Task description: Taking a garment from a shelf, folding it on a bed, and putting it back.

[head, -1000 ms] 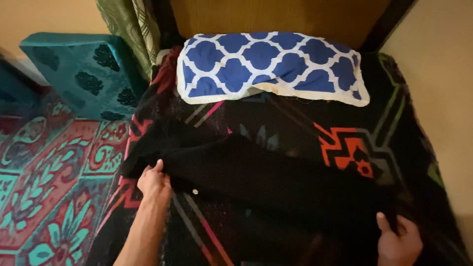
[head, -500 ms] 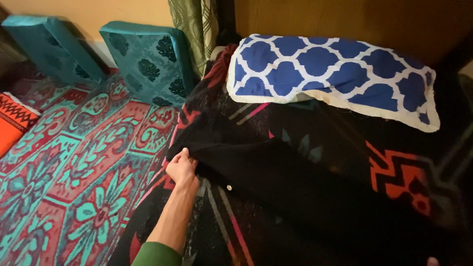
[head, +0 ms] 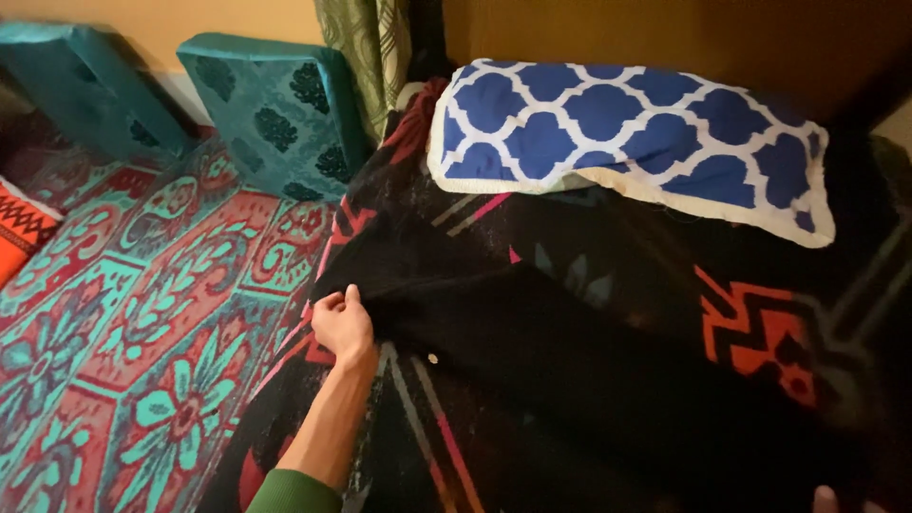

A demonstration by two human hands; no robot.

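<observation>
Along the head edge of the bed [head: 608, 285] the blue-and-white pillow [head: 627, 142] lies across most of the width, leaving only a narrow strip bare at the left corner. The middle is taken by a folded black cloth [head: 570, 351], gripped at its left end by the left hand [head: 342, 323]. Beside the bed's left edge the patterned carpet [head: 142, 323] lies open, bounded at the wall by two teal cushions [head: 275, 114] and a green curtain [head: 366, 47].

The room is dim, with warm yellowish light. The blue-and-white pillow [head: 627, 133] and the patterned carpet [head: 142, 323] catch most of it, while the black blanket [head: 589, 361] swallows detail and goes nearly featureless toward the lower right. Deep shadow sits along the top right corner. The view is soft and a little grainy, without glare.
</observation>
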